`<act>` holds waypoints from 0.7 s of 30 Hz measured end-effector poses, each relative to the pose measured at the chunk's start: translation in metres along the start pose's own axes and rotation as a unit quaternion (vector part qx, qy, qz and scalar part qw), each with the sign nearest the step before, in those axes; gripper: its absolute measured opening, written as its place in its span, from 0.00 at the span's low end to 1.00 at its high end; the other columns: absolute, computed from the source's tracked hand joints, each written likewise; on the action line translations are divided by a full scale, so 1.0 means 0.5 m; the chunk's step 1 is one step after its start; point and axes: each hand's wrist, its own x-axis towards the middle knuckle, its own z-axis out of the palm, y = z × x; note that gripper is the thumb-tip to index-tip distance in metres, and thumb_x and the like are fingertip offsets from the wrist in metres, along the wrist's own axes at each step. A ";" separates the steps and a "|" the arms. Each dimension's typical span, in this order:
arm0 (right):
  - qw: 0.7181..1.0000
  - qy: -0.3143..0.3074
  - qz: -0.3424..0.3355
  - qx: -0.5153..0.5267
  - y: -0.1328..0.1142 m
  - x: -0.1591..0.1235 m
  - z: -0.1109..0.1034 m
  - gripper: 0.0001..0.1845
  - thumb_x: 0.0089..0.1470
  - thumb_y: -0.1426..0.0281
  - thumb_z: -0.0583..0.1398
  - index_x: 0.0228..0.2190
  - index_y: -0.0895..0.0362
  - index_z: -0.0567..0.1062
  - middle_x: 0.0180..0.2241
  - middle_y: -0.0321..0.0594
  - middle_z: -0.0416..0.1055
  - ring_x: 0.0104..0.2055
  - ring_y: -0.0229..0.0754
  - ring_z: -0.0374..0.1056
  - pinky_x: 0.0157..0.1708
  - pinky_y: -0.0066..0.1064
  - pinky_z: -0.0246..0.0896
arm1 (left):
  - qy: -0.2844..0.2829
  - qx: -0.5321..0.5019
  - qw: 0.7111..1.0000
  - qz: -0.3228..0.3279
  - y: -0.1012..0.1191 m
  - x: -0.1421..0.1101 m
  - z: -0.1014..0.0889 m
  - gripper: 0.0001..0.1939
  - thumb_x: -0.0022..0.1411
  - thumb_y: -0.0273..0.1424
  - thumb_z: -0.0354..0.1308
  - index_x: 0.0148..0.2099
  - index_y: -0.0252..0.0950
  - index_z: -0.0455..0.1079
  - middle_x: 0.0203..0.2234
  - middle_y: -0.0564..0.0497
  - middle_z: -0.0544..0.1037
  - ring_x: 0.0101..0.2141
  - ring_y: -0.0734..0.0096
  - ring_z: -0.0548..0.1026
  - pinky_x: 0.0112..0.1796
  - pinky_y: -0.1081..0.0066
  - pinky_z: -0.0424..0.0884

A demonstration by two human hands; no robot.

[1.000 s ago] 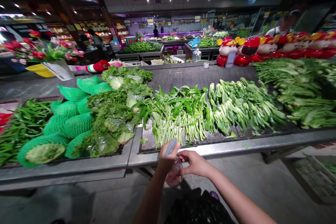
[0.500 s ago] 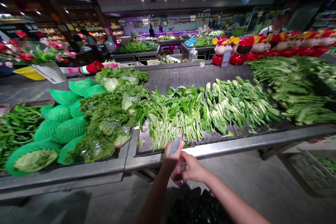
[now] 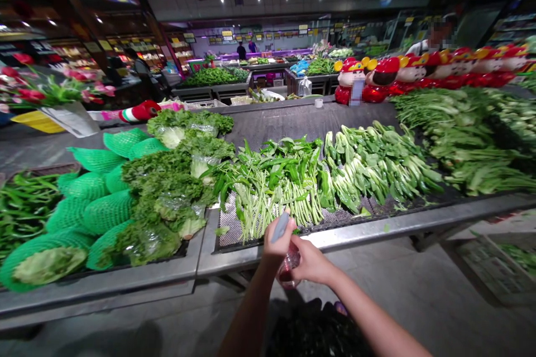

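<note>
My left hand is closed around a slim grey object that sticks up past the thumb. My right hand is closed on a small clear plastic bag with something dark red inside, pressed against my left hand. Both hands hover at the front metal edge of a produce stand, just below a pile of long-stemmed leafy greens. What the bag holds is too small to name.
Netted cabbages and bagged lettuce lie to the left, bok choy and more greens to the right. Red figurines line the back. A dark basket sits below my arms. A person stands far right.
My hands have drawn closer together and risen slightly toward the stand's edge; the bag is now bunched tighter between them. The view has shifted a little to the right.
</note>
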 end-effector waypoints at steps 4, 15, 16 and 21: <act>0.999 -0.007 -0.012 0.034 -0.002 -0.002 0.004 0.32 0.30 0.67 0.67 0.41 0.59 0.67 0.36 0.40 0.71 0.34 0.42 0.66 0.32 0.30 0.59 | 0.027 0.015 0.999 -0.012 -0.006 -0.007 0.005 0.20 0.55 0.42 0.58 0.45 0.34 0.70 0.34 0.45 0.77 0.32 0.64 0.76 0.34 0.67 0.75; 0.995 0.045 -0.064 0.058 -0.029 0.045 -0.020 0.33 0.32 0.70 0.67 0.44 0.58 0.66 0.40 0.40 0.69 0.39 0.42 0.66 0.39 0.32 0.61 | -0.009 0.014 1.000 0.011 0.046 0.056 -0.019 0.15 0.56 0.41 0.56 0.38 0.34 0.71 0.31 0.49 0.77 0.33 0.68 0.76 0.34 0.73 0.72; 0.995 0.045 -0.068 0.057 -0.034 0.053 -0.025 0.34 0.32 0.68 0.68 0.44 0.58 0.65 0.40 0.41 0.69 0.40 0.42 0.66 0.40 0.32 0.61 | -0.009 0.016 1.000 0.014 0.055 0.066 -0.023 0.15 0.57 0.41 0.56 0.38 0.33 0.71 0.31 0.50 0.77 0.33 0.68 0.76 0.34 0.73 0.71; 0.995 0.012 -0.075 0.063 -0.063 0.098 -0.048 0.40 0.31 0.60 0.69 0.46 0.58 0.65 0.43 0.42 0.68 0.41 0.44 0.65 0.42 0.35 0.60 | 0.031 0.030 0.999 0.008 0.075 0.120 -0.043 0.17 0.56 0.42 0.57 0.40 0.33 0.71 0.29 0.50 0.77 0.32 0.68 0.76 0.34 0.73 0.71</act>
